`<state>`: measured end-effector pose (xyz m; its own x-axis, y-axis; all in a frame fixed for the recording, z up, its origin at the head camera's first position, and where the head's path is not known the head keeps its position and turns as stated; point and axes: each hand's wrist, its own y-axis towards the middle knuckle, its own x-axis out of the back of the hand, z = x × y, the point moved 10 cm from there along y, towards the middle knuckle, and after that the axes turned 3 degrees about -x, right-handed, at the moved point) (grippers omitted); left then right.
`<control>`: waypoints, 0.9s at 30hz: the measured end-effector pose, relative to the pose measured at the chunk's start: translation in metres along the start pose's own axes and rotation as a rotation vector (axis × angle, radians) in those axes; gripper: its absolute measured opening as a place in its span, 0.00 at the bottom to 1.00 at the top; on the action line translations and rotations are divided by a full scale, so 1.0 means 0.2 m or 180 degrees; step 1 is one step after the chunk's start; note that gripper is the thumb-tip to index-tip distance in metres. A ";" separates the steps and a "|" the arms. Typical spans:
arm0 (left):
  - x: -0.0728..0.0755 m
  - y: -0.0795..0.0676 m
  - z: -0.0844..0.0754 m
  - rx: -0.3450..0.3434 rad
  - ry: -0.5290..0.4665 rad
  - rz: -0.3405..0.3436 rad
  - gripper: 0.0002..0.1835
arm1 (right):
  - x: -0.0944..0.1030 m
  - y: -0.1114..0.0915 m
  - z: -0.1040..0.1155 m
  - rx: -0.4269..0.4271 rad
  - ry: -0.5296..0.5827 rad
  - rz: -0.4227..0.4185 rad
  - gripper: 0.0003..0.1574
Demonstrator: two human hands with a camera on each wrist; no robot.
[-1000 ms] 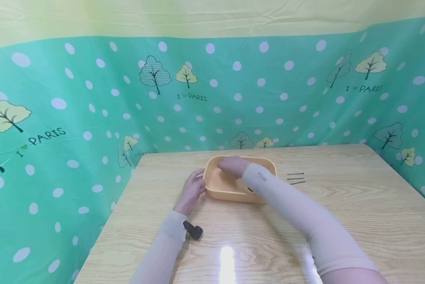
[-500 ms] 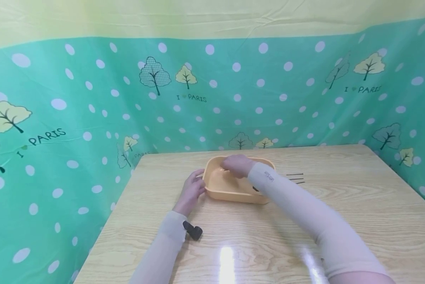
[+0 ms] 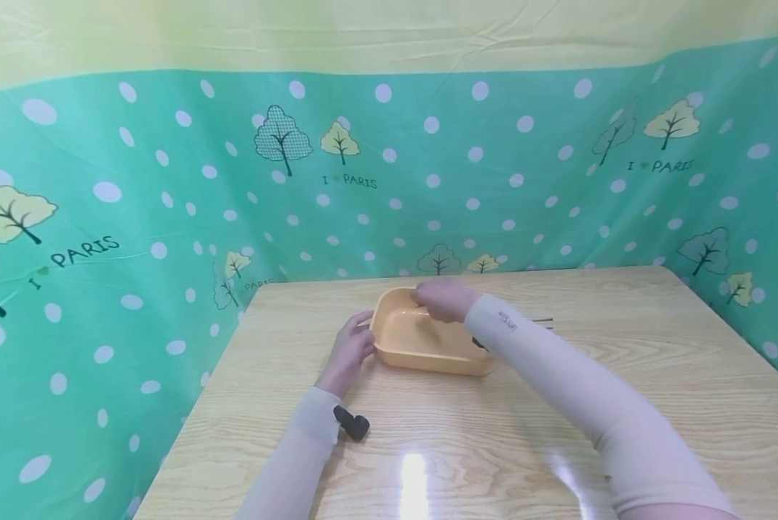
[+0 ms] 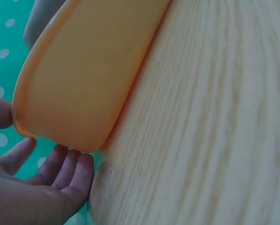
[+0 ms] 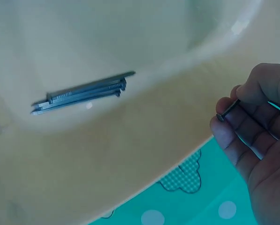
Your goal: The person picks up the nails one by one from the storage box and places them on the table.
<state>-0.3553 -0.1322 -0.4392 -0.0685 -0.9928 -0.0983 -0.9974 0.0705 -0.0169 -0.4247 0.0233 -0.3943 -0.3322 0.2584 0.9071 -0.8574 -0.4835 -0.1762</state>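
An orange plastic basin stands on the table. My right hand is over its back edge, and in the right wrist view it pinches a nail between thumb and fingers, the head end sticking out. Several nails lie side by side on the basin floor, beside its far wall. At the basin's left end is my left hand, fingers extended. In the left wrist view its fingertips rest right at the outer wall and rim, with nothing gripped.
Right of the basin, more nails lie on the wooden table, partly hidden behind the right sleeve. A green dotted curtain hangs behind and along the sides. Glare shines on the table's front part.
My right hand has risen from the basin's inside and moved right toward its back rim. The right forearm now covers more of the nails on the table. My left hand stays in place.
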 end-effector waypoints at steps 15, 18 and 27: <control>0.01 0.00 0.02 0.0010 0.0012 -0.0028 0.28 | 0.16 -0.12 0.06 0.0538 -0.1093 -0.0365 0.22; 0.01 0.01 0.02 -0.0003 -0.0004 -0.0018 0.28 | 0.18 -0.14 0.05 0.0588 -0.1155 -0.0427 0.22; 0.01 0.00 0.02 -0.0008 -0.0048 -0.0010 0.29 | 0.23 -0.20 -0.02 0.0443 -0.1197 -0.0481 0.20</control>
<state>-0.3559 -0.1336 -0.4426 -0.0652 -0.9914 -0.1134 -0.9976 0.0673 -0.0148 -0.4064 0.0580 -0.3465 -0.0184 0.0244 0.9995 -0.8156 -0.5786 -0.0008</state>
